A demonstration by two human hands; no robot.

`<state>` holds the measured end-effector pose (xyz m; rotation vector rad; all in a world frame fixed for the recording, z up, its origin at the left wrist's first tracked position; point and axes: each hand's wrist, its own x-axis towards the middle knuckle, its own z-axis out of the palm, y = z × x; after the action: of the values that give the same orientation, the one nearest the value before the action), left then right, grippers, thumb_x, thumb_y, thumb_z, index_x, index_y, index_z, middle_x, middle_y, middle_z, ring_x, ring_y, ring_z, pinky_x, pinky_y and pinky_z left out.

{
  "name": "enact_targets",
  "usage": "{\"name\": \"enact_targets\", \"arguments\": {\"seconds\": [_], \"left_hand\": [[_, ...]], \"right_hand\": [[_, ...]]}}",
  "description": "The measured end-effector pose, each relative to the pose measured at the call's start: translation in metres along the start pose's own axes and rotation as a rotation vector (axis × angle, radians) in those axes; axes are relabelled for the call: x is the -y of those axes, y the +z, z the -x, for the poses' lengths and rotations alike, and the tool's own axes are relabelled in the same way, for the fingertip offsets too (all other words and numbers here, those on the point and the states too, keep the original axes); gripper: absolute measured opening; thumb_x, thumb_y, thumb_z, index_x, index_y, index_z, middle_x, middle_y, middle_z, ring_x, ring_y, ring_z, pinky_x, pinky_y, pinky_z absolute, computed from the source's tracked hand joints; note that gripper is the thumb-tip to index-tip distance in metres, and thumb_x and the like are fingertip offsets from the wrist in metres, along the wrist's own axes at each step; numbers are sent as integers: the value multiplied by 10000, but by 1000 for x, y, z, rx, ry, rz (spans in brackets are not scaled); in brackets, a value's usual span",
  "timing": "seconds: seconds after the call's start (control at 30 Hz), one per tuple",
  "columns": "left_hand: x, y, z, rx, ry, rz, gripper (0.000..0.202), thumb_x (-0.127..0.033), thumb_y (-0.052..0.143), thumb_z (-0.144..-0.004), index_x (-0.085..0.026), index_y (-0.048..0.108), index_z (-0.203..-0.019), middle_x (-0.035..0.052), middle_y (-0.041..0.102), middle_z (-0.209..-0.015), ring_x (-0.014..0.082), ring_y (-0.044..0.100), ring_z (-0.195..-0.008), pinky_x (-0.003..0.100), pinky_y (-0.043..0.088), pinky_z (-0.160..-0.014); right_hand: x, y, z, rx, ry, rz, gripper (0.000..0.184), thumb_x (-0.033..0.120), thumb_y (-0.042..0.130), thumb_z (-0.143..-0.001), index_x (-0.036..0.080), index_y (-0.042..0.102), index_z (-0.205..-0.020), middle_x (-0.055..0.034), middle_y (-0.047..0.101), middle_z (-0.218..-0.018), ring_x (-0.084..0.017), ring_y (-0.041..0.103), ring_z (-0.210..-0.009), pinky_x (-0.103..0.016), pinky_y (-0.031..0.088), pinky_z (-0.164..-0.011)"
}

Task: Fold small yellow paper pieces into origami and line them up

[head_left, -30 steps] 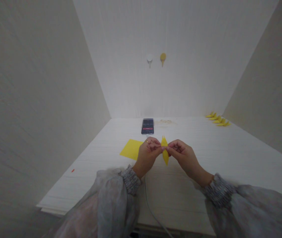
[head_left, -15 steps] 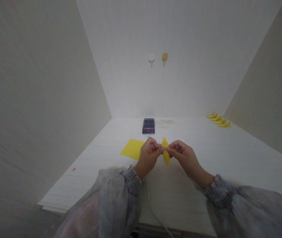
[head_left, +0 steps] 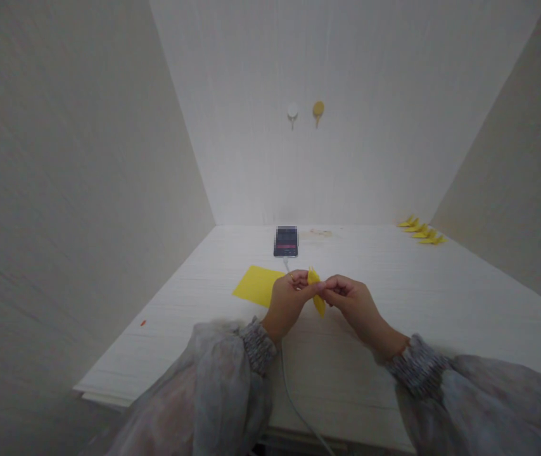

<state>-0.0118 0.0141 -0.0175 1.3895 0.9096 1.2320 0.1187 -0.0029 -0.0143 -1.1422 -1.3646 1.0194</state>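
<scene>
A small folded piece of yellow paper [head_left: 317, 292], narrow and pointed at both ends, is held above the white table [head_left: 441, 297]. My left hand [head_left: 287, 303] pinches it from the left and my right hand [head_left: 353, 304] pinches it from the right, fingertips almost meeting at its middle. The paper stands nearly upright, tilted a little. A flat yellow paper sheet [head_left: 258, 285] lies on the table just left of my left hand.
A dark phone [head_left: 286, 242] lies beyond my hands, with a cable [head_left: 294, 405] running to the near table edge. Several folded yellow pieces [head_left: 421, 230] sit in a row at the far right corner. Two round hooks [head_left: 305, 111] hang on the back wall. Walls enclose three sides.
My hands have drawn closer together and dropped slightly, and the folded paper now tilts more and looks shorter.
</scene>
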Motion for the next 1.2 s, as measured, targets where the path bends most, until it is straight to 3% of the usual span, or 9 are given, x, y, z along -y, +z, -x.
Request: {"name": "enact_targets", "arguments": {"seconds": [0.13,0.3,0.57,0.9,1.2], "left_hand": [[-1,1,2,-5,-8,-13,245,-378,629,-598,-134,607,-613,-18,534,-522,79,458,-495,199,367,-491],[-1,2,2,-13,-22,16,231,-359,625,-607,-130,608,-590,-23,515,-512,73,435,-503,201,349,-507],[-4,4,5,-24,-99,116,255,-364,608,-618,-110,602,-600,0,537,-542,86,456,-524,219,371,-543],[-3,4,5,-64,-85,117,334,-423,568,-642,-128,485,-509,-34,397,-486,67,369,-481,209,323,-495],[-2,2,3,-70,-46,47,371,-440,539,-663,-135,464,-467,-38,387,-453,65,350,-458,214,278,-473]], "right_hand": [[1,2,1,46,20,-30,212,362,645,-591,174,546,-591,43,538,-483,-86,473,-448,-213,356,-441],[-1,2,0,75,19,-50,209,344,641,-604,171,526,-590,35,568,-519,-83,476,-453,-210,350,-449],[-2,2,0,75,39,-66,231,356,650,-588,165,521,-572,49,500,-483,-75,430,-440,-207,325,-434],[-2,4,2,109,24,-72,205,333,637,-599,171,513,-574,39,513,-515,-84,446,-466,-211,359,-449],[1,4,3,100,50,-94,202,328,637,-586,168,518,-553,43,511,-501,-82,438,-456,-215,348,-454]]}}
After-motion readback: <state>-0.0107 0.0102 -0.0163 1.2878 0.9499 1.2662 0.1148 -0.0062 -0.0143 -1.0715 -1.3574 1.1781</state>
